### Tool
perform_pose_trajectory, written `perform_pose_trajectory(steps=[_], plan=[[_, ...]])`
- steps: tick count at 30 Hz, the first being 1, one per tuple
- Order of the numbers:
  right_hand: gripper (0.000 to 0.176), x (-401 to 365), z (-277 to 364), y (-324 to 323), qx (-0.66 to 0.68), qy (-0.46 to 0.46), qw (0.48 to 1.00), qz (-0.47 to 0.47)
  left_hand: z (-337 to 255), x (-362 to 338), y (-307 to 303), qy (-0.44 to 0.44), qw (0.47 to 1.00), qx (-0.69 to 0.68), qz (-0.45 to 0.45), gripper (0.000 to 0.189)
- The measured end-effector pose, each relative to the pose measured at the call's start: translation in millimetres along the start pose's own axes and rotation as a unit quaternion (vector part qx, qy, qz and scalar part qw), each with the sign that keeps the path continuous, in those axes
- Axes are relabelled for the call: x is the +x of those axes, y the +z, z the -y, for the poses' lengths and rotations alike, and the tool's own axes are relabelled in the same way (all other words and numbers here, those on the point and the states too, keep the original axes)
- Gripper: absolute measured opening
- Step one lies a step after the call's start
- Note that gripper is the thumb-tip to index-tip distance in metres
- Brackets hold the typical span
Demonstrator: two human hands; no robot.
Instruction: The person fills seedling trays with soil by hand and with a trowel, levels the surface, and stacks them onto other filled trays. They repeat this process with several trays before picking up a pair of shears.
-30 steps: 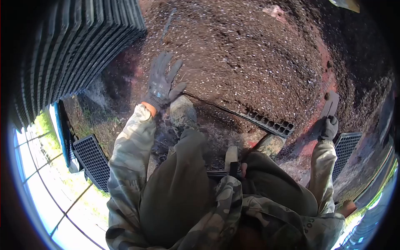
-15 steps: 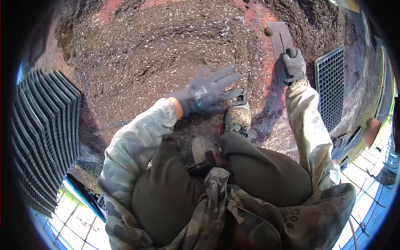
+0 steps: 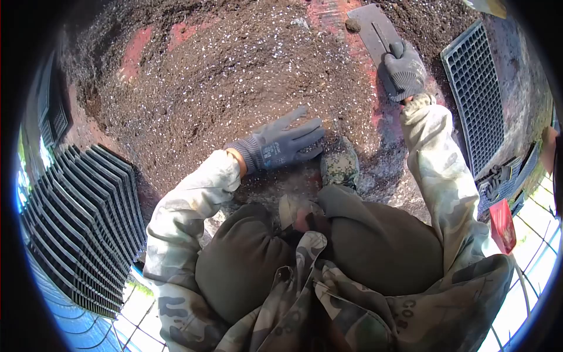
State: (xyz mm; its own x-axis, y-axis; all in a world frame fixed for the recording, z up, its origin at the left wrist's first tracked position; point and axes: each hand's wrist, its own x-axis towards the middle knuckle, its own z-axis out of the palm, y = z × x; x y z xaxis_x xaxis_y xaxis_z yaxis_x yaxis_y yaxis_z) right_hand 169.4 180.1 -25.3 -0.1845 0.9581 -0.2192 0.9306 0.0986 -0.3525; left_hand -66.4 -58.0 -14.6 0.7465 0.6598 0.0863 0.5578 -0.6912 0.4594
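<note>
My left hand (image 3: 288, 142), in a grey glove, lies palm down on the dark potting soil (image 3: 234, 88) with its fingers stretched out and somewhat apart. It holds nothing, and its fingertips are close to a camouflage-patterned boot (image 3: 340, 166). To the right, my gloved right hand (image 3: 404, 69) is wrapped round the handle of a flat rectangular plastering trowel (image 3: 365, 28). The blade points up and left, over red ground at the soil's edge. A small clump of soil (image 3: 352, 25) sits by the blade's left edge.
A tall stack of black seedling trays (image 3: 88, 217) stands at the left. One black cell tray (image 3: 478, 100) lies right of my right hand. A red, shovel-like piece (image 3: 502, 227) is beside my right sleeve, with more dark trays (image 3: 504, 179) above it.
The whole view has shifted. My left hand is slightly lower and left in view, its fingers less spread. My right hand and the trowel have moved up and left in view.
</note>
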Motion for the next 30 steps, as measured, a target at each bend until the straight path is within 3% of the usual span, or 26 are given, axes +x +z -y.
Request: perform_pose_trajectory(steps=[1, 3, 5, 9, 11, 14, 17, 18, 21, 22, 24, 25, 26, 28, 30], plan=[[0.045, 0, 3, -3, 0.006, -0.005, 1.000, -0.007, 15, 7, -2, 0.000, 1.000, 0.011, 0.001, 0.038], [0.044, 2, 4, -4, 0.011, 0.013, 0.999, 0.028, 52, 37, -28, 0.027, 0.981, 0.194, 0.011, 0.044], [0.042, 3, 2, -2, 0.012, 0.003, 1.000, -0.001, 88, 50, -66, 0.015, 0.967, 0.248, 0.047, 0.043], [0.041, 0, 6, -6, 0.013, 0.016, 1.000, 0.005, 164, 53, -80, -0.274, 0.926, 0.259, 0.000, 0.043], [0.041, 0, 7, -6, 0.024, 0.023, 0.999, 0.026, 180, 59, -96, -0.430, 0.836, 0.339, 0.023, 0.047], [0.043, 4, 0, 1, 0.000, 0.032, 0.999, 0.025, 211, 75, -103, -0.475, 0.844, 0.248, -0.001, 0.053], [0.046, 5, 1, 0, -0.022, 0.045, 0.998, 0.039, 204, 115, -99, -0.484, 0.862, 0.152, 0.011, 0.056], [0.046, 4, 4, -3, -0.017, 0.050, 0.998, 0.046, 192, 131, -109, -0.482, 0.863, 0.138, 0.063, 0.053], [0.044, 2, 3, -4, -0.013, 0.046, 0.998, 0.049, 217, 134, -84, -0.444, 0.892, 0.076, 0.034, 0.043], [0.043, 2, 3, -5, 0.000, 0.052, 0.997, 0.058, 222, 127, -72, -0.413, 0.902, 0.116, -0.033, 0.031], [0.041, 4, -5, -2, 0.007, 0.033, 0.999, 0.042, 225, 130, -75, -0.434, 0.898, 0.065, -0.001, 0.031], [0.041, 6, -8, -4, 0.005, 0.031, 0.999, 0.039, 227, 130, -79, -0.454, 0.890, 0.020, 0.035, 0.032], [0.040, 7, -9, -7, 0.063, 0.074, 0.995, 0.003, 226, 128, -83, -0.445, 0.896, -0.009, -0.007, 0.044], [0.042, 10, -23, -5, 0.183, 0.139, 0.972, -0.040, 215, 129, -83, -0.451, 0.891, -0.036, -0.024, 0.050], [0.044, 12, -9, -15, 0.141, 0.097, 0.985, -0.030, 197, 132, -92, -0.451, 0.887, -0.091, -0.049, 0.059]])
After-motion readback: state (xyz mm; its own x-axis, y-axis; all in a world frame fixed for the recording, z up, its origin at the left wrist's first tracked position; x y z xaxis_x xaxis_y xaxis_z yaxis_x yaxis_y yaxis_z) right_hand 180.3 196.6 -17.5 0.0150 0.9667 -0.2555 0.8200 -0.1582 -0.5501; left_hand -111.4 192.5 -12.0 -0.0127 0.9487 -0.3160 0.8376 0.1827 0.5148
